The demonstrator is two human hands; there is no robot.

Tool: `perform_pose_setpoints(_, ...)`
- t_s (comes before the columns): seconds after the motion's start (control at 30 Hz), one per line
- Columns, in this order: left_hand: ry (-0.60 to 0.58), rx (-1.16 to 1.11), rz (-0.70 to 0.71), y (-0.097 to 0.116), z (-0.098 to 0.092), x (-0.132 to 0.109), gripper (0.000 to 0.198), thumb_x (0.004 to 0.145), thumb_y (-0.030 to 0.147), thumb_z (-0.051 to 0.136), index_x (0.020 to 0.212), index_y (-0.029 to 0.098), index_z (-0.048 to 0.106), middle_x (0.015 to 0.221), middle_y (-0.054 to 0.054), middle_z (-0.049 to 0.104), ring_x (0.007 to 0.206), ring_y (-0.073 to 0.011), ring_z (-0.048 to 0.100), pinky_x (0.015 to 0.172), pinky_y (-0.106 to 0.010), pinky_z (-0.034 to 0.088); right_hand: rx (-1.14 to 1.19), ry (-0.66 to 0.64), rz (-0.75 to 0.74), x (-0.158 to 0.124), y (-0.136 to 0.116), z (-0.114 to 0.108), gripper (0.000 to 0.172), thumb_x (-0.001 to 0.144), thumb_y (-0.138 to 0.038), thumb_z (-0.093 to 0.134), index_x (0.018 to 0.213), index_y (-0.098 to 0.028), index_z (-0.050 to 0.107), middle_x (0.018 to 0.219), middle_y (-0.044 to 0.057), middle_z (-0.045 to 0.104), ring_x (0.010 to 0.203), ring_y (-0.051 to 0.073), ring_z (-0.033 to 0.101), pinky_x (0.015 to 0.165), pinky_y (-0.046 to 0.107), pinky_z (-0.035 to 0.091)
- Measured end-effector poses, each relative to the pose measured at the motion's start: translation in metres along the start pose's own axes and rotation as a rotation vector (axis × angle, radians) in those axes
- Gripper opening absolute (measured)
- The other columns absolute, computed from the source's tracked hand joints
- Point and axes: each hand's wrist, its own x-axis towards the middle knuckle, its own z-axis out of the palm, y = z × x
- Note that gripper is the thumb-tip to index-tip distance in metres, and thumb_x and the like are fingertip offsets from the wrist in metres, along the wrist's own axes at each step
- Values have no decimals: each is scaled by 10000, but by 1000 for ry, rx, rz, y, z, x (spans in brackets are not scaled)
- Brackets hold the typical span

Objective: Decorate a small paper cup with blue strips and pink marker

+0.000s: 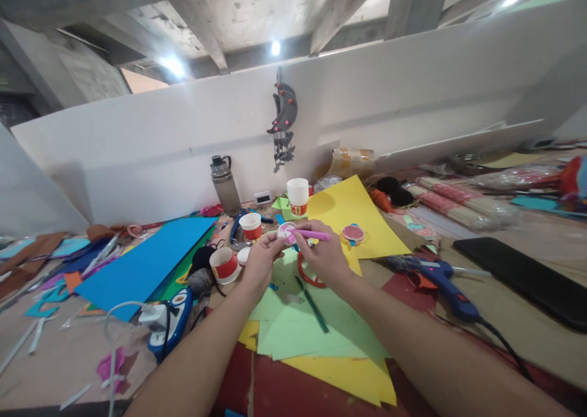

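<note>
My left hand (pixel 263 253) pinches a small white disc (pixel 285 232) with purple colouring on its face. In my right hand (pixel 325 252) is a purple marker pen (pixel 316 235), its tip end at the disc. Both hands are held above light green paper sheets (pixel 293 325). Under them lie a dark green pen (pixel 314 307) and a red ring (pixel 308 276), partly covered by my right hand. A pink disc (pixel 353 233) with a pale rim rests on yellow paper (pixel 348 197) to the right. Left of my hands stand two red and white paper cups (pixel 224 265) (pixel 251 226).
A stack of paper cups (pixel 298 195) and a water bottle (pixel 224 184) stand at the back. On the right lie a blue glue gun (pixel 452 288) and a black phone-like slab (pixel 523 276). A power strip (pixel 172 325) with a white plug and blue card (pixel 151 261) are left.
</note>
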Motion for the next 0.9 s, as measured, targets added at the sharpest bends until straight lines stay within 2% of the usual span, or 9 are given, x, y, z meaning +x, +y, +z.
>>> perform_pose_setpoints(0.43, 7, 13, 10, -5, -1, 3, 322, 609, 357, 772, 861, 171, 701, 783, -42, 683, 657, -104, 568, 598, -208, 370, -19, -19, -77, -4, -3, 4, 95, 839, -276, 555, 882, -223, 621, 882, 46, 686, 871, 211, 618, 766, 358, 449)
perform_pose_setpoints(0.6, -14, 19, 17, -7, -3, 4, 326, 623, 363, 763, 879, 172, 702, 795, -43, 686, 651, -99, 562, 607, -212, 375, -28, -19, -73, -4, -4, 5, 89, 838, -271, 556, 881, -220, 615, 883, 46, 684, 879, 213, 615, 779, 367, 438)
perform_pose_setpoints(0.9, 34, 19, 10, -2, -2, 1, 317, 593, 363, 781, 837, 179, 697, 756, -23, 680, 634, -90, 558, 602, -208, 370, -87, -49, -35, -4, -1, 5, 86, 824, -280, 556, 830, -214, 611, 844, 48, 680, 848, 222, 610, 744, 360, 420)
